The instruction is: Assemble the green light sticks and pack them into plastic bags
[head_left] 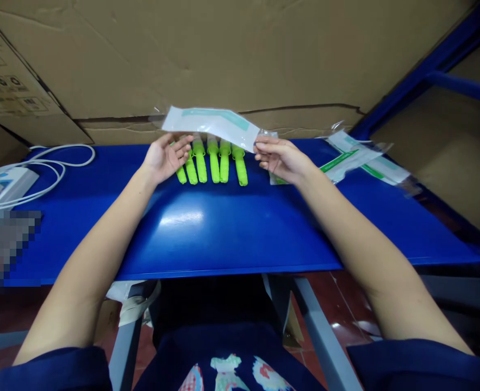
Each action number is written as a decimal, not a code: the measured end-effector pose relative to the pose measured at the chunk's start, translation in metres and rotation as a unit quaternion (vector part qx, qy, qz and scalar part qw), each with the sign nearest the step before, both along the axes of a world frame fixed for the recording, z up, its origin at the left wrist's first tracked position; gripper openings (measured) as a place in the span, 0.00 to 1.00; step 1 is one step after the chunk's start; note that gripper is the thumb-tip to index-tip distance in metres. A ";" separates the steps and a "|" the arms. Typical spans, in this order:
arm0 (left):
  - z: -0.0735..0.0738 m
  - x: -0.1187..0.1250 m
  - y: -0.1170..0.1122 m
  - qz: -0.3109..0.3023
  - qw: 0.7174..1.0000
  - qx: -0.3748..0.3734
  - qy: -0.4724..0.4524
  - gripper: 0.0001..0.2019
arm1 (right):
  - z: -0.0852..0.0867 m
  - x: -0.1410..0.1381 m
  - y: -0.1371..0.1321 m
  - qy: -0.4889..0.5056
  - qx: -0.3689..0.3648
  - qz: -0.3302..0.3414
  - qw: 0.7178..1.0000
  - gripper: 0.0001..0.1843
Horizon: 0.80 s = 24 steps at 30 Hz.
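A flat white plastic pouch (207, 124) with a pale teal stripe hangs in the air above the blue table (231, 233). My right hand (279, 158) is closed, pinching the pouch's right end. My left hand (167, 157) is palm up under the pouch's left end, fingers loosely curled and apart, touching or nearly touching it. Beneath the pouch several bright green toothbrush-like handles (214, 163) lie side by side on the table, their far ends hidden by the pouch.
A pile of similar white-and-green pouches (362, 160) lies at the table's right back. A white device with coiled cable (23, 174) sits at the left. Cardboard boxes (223, 54) wall the back. A blue rack frame (435, 70) rises at the right.
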<state>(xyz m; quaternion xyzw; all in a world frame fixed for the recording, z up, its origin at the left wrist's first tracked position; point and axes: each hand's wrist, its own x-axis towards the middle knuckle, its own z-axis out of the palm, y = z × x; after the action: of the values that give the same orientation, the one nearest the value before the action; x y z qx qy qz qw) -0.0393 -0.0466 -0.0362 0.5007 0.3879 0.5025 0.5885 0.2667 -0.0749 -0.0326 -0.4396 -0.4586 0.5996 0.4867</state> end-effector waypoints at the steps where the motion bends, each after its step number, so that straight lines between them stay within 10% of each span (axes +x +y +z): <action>1: 0.000 0.003 -0.002 -0.008 1.000 -0.006 -0.002 0.21 | -0.003 -0.005 -0.001 0.008 -0.002 0.000 1.000 0.13; 8: 0.002 0.040 -0.036 -0.125 0.992 -0.010 0.015 0.15 | -0.011 -0.040 -0.026 0.001 -0.017 0.083 0.996 0.15; 24: -0.011 0.051 -0.031 0.019 0.997 -0.062 0.036 0.10 | -0.026 -0.037 -0.022 -0.114 0.057 0.170 0.977 0.18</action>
<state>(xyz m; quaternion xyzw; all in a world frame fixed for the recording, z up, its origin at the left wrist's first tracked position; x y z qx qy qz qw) 0.0112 -0.0775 -0.0476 0.4738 0.4488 0.4696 0.5946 0.2292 -0.0971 -0.0589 -0.3924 -0.6124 0.5923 0.3467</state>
